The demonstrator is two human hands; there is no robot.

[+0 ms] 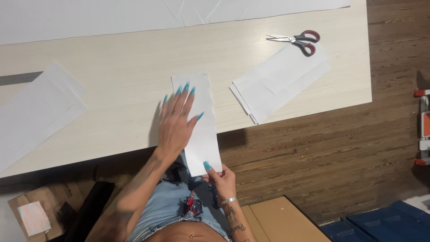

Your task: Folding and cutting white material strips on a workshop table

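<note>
Left hand (177, 121) flat, fingers spread, pressing paper strip (199, 121) at near worktop (121, 76) edge. Right hand (220, 177) pinching overhanging end. Risk: strip tearing or slipping if pulled unevenly.

Red-handled scissors (299, 41) lie on a stack of white sheets (280, 83) at the worktop's (121, 67) right end — 1 more paper pile (36, 110) lies far left, a cardboard box (38, 213) below on the floor

bare tabletop (121, 67) between paper stacks (280, 80), scissors (298, 40) far right
</note>
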